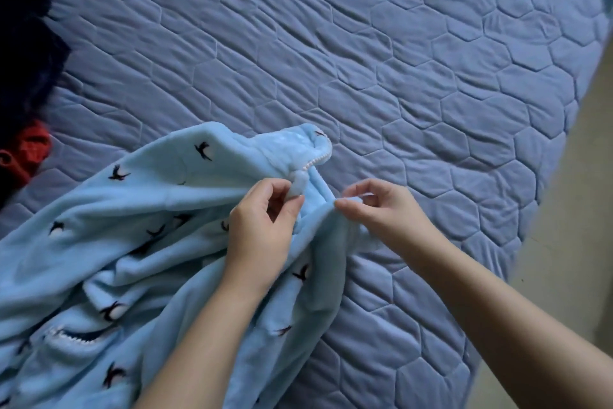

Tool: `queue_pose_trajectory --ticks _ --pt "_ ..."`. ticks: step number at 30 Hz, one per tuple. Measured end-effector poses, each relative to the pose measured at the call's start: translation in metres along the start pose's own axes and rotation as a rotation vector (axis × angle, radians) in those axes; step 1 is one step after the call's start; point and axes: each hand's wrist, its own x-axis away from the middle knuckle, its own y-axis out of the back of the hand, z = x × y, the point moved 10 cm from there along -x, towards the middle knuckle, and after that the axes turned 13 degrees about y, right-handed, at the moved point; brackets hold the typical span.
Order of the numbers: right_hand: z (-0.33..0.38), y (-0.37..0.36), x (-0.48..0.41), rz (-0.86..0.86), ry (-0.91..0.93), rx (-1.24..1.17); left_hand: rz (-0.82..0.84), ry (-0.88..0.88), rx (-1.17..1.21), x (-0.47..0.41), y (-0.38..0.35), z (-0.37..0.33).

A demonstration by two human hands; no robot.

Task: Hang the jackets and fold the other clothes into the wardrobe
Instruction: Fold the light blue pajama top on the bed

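Light blue fleece garment (139, 243) with small dark bird print, white-trimmed collar, rumpled across the bed's near-left side

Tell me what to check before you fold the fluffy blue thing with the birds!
1. Left hand grip on the blue garment: pinches fabric by the white trim, ok.
2. Right hand grip: pinches a fabric edge, ok.
3. Garment lying flat: bunched and creased, not ok.
4. Room on the bed cover: bare stretch beyond the hands, ok.
5. Dark clothes out of the way: apart at the left edge, ok.
6. Jacket to hang or piece to fold: cannot tell.
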Motion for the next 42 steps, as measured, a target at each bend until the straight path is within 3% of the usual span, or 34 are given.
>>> queue_pose_trajectory --ticks 4,7,16,23,29,34,39,42 --pt "-0.007 -0.021 0.0 0.107 -0.171 -0.164 0.044 0.003 0.012 0.003 -0.005 -0.001" --pt "-0.008 -0.032 0.003 0.175 -0.191 -0.24 0.044 0.015 0.01 0.004 -0.006 0.004" --pt "-0.004 -0.039 -0.005 0.104 -0.112 -0.039 0.127 -0.059 -0.054 0.008 -0.012 0.01" --pt "-0.005 -0.036 -0.003 0.085 -0.169 -0.024 0.169 -0.062 -0.03 0.006 -0.006 0.008" --pt "-0.007 -0.04 -0.004 0.135 -0.239 0.042 0.133 -0.032 0.027 0.001 0.0 0.013" --pt "-0.011 -0.042 -0.006 0.171 -0.25 0.079 0.172 0.116 0.083 -0.006 -0.006 0.027" --pt "-0.007 -0.043 -0.01 0.159 -0.171 0.041 0.205 0.191 0.038 -0.011 -0.012 0.034" --pt "-0.007 -0.041 -0.008 0.159 -0.165 0.058 0.17 0.11 -0.101 -0.012 -0.01 0.027"
